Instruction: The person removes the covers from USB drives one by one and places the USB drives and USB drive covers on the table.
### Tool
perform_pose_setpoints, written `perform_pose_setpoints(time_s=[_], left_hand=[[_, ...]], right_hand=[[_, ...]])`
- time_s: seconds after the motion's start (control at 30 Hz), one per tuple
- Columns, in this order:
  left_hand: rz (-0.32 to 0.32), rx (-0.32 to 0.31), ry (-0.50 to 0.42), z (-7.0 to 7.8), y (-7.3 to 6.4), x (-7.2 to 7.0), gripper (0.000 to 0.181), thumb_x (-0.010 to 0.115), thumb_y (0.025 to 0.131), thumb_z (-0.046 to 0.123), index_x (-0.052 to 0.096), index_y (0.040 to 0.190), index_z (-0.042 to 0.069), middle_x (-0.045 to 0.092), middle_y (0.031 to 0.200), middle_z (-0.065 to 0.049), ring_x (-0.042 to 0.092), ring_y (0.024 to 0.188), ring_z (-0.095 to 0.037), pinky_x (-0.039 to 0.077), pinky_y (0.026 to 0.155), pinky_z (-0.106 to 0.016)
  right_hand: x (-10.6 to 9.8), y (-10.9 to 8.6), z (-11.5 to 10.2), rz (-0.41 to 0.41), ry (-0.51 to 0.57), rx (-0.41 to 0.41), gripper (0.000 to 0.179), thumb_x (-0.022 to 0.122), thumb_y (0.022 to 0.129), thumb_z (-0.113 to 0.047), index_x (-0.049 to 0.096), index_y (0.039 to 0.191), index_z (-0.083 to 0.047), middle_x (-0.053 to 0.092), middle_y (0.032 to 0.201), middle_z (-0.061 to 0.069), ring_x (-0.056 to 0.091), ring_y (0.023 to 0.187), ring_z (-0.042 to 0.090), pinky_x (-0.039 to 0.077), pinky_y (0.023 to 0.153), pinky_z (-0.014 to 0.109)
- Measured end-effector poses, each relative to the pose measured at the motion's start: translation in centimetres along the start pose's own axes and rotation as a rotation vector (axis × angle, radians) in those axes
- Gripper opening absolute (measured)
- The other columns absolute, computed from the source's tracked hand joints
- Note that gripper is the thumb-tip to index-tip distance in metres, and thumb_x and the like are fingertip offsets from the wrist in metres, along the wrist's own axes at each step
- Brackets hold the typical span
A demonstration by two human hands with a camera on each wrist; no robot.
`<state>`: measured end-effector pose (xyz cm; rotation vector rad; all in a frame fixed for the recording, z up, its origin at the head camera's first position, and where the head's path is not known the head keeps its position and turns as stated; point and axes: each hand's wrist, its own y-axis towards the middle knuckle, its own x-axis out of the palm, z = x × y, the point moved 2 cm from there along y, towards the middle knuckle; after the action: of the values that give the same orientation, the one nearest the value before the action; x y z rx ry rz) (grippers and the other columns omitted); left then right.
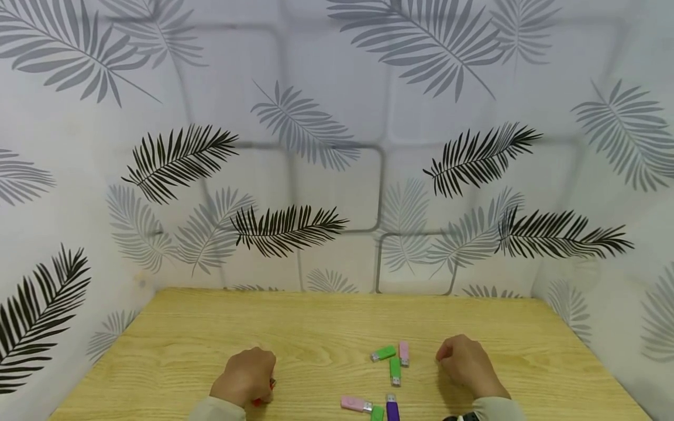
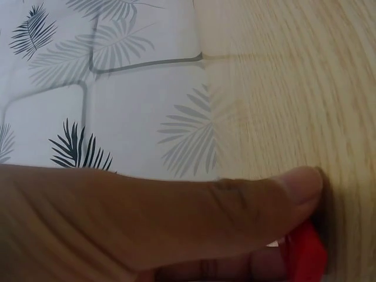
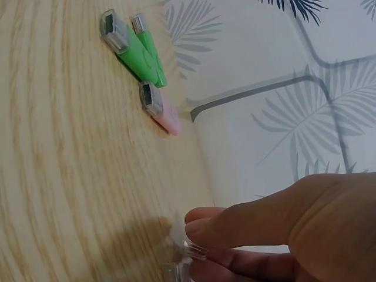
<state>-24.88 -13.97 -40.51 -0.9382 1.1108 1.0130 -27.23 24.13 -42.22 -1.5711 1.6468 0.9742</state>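
Nearest the camera, along the bottom edge of the head view: a left sleeve point(image 1: 217, 410) and a right sleeve point(image 1: 499, 410), a black wristband point(image 1: 461, 417) by the latter, and between them a purple USB stick point(image 1: 392, 409), cut off by the frame. Just beside it, also cut off, a lower green stick point(image 1: 377, 414), with a lower pink stick point(image 1: 355, 403) lying crosswise, plug end toward the green.

Farther back, grouped closely: a tilted green stick point(image 1: 383, 354), an upper pink stick point(image 1: 403, 351) and a middle green stick point(image 1: 395, 369). Over the plugs of these three, seen from the right wrist, clear covers, each with a metal plug inside.

Counted in the head view: three green, two pink, one purple, and one red piece point(image 2: 306, 252).

On the left part of the wooden table point(image 1: 316, 327), well apart from the rest: the left hand point(image 1: 244, 377), curled and gripping the red piece between thumb and fingers. To the right of the sticks: the right hand point(image 1: 467, 363), fingers bent, pinching clear plastic point(image 3: 194, 250). Below the thumb, at least two clear portions; impossible to tell whether separate.

Behind the table: a pale leaf-patterned backdrop point(image 1: 337, 193).
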Motion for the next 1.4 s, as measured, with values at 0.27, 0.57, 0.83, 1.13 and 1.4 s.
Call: perform_pose_setpoints(time_s=[0.27,0.57,0.83,1.13,1.4], left_hand=[[0.030,-0.032,-0.020,-0.1,-0.1,-0.2,0.032,0.085,0.062,-0.001,0.055,0.065,0.009,0.052,0.061,0.000,0.049,0.055,-0.017,0.045,0.050,-0.033],[0.031,-0.065,0.011,-0.1,-0.2,-0.2,0.029,0.090,0.060,0.005,0.063,0.069,0.004,0.058,0.063,-0.003,0.054,0.053,-0.017,0.051,0.050,-0.033],[0.068,-0.074,0.055,-0.4,-0.1,-0.2,0.029,0.085,0.060,0.004,0.056,0.064,0.009,0.053,0.063,-0.001,0.049,0.056,-0.017,0.047,0.051,-0.037],[0.052,-0.015,-0.031,-0.1,0.0,-0.6,0.026,0.081,0.071,0.012,0.055,0.068,0.010,0.052,0.062,0.002,0.046,0.054,-0.014,0.042,0.050,-0.031],[0.007,0.140,-0.131,1.1,-0.3,-1.3,0.028,0.080,0.076,0.023,0.053,0.074,0.014,0.051,0.069,0.006,0.047,0.065,-0.014,0.043,0.057,-0.035]], right_hand=[[-0.2,-0.2,0.2,-0.030,-0.004,0.051,0.015,0.061,0.074,0.003,0.068,0.076,-0.010,0.066,0.087,0.009,0.055,0.074,0.023,0.047,0.064,0.041],[0.0,-0.1,-0.6,-0.012,-0.009,0.020,0.006,0.067,0.078,-0.003,0.066,0.082,-0.007,0.065,0.081,0.007,0.057,0.071,0.022,0.047,0.062,0.040],[0.9,-0.4,-4.9,-0.072,0.093,-0.142,0.009,0.073,0.081,-0.007,0.065,0.084,-0.006,0.061,0.077,0.002,0.055,0.070,0.017,0.047,0.061,0.035],[4.3,-2.1,-9.2,-0.378,0.243,-0.443,0.010,0.073,0.082,-0.010,0.064,0.077,-0.011,0.057,0.070,-0.004,0.051,0.062,0.008,0.045,0.053,0.023],[5.8,-3.2,-10.5,-0.435,0.216,-0.338,0.018,0.081,0.077,-0.018,0.064,0.075,-0.011,0.060,0.073,-0.007,0.054,0.067,0.008,0.048,0.057,0.026]])
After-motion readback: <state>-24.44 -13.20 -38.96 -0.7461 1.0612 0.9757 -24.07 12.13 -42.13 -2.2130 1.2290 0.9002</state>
